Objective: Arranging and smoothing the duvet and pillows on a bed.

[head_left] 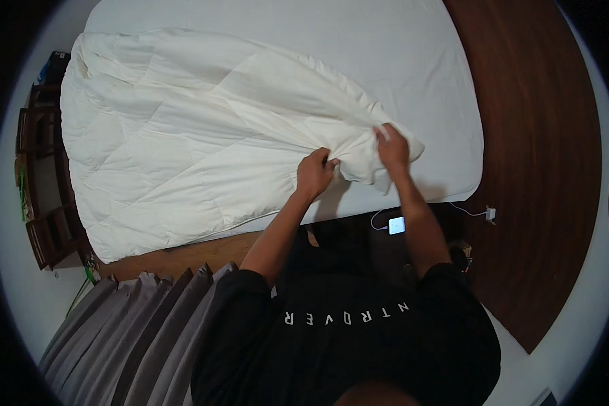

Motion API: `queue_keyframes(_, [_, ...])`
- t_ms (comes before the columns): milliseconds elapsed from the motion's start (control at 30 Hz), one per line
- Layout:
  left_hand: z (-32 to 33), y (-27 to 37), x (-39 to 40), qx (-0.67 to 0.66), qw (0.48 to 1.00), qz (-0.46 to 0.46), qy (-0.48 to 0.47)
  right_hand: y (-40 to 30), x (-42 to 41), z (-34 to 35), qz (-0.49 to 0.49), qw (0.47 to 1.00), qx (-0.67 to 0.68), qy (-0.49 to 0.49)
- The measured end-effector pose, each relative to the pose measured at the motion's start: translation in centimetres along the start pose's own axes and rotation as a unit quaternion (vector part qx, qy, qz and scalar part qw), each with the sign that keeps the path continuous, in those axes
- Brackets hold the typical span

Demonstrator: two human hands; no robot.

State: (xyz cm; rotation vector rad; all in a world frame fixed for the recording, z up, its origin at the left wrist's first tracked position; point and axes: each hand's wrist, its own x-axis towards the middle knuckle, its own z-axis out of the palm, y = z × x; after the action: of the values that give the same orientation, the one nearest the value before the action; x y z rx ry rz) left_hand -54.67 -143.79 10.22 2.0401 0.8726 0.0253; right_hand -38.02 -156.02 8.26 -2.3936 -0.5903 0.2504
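Observation:
A cream quilted comforter (pixel 182 132) lies spread over the left and middle of a bed with a white fitted sheet (pixel 436 91). Its fabric is bunched towards the right, with creases fanning out from my left hand (pixel 315 172), which grips a gathered fold near the bed's near edge. Up and to the right of it, my right hand (pixel 393 147) pinches the comforter near its right end. Loose fabric hangs between and just below both hands. Part of the pinched cloth is hidden by my fingers.
A dark wood headboard or panel (pixel 538 152) stands at the right, with a white plug (pixel 491 214) and cable. A lit device (pixel 397 225) on a cord is beside my right forearm. Grey curtains (pixel 147 335) hang at lower left; dark wooden furniture (pixel 45 182) stands beyond the bed's left end.

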Motion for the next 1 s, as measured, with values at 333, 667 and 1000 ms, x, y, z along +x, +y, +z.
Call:
queue_keyframes(333, [-1.0,-2.7,-1.7,0.006,0.999,-0.006,-0.042,-2.0,1.8,-2.5,0.023,0.986,-0.077,-0.146])
queue_keyframes(667, [-3.7,-3.2,-1.8,-0.081,0.996,-0.038,-0.007,-7.0,-1.6,-0.4,-0.121,0.991,-0.042,0.025])
queue_keyframes(1000, [-7.5,-1.8,1.2,-0.079,0.996,0.024,-0.019,-3.7,-0.1,-5.4,0.007,0.998,0.052,0.017])
